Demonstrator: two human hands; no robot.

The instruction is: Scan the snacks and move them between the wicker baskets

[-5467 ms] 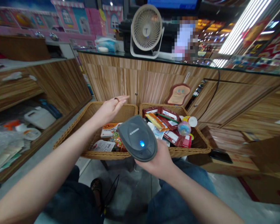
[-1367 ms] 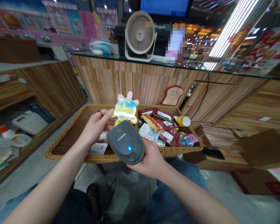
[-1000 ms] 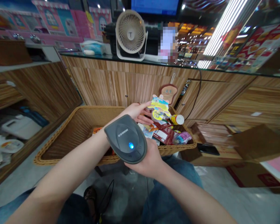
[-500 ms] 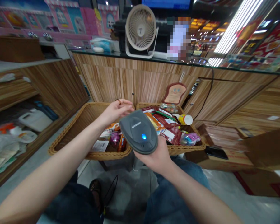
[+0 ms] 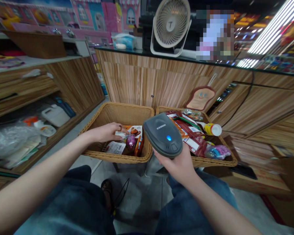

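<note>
A dark grey barcode scanner (image 5: 163, 133) with a lit blue light is gripped in my right hand (image 5: 180, 161), above the gap between two wicker baskets. My left hand (image 5: 107, 132) reaches into the left basket (image 5: 120, 159), fingers stretched out over its packets. By those fingertips lies a white and orange packet (image 5: 136, 131); whether they touch it I cannot tell. Near it are a purple round wrapped item (image 5: 131, 142), an orange-brown slim packet (image 5: 138, 147) and a white-labelled packet (image 5: 115, 148).
The right basket (image 5: 218, 163) holds dark red packets (image 5: 197, 147), a yellow tub with a white lid (image 5: 213, 129) and a purple-blue bag (image 5: 218, 151). A fan (image 5: 171, 24) stands on the counter ahead. Cardboard boxes (image 5: 254, 182) and a black phone (image 5: 243, 171) are at right.
My left hand has moved from beside the scanner down into the left basket, its fingers lowered to the packets. The view has swung left; the scanner stays in my right hand.
</note>
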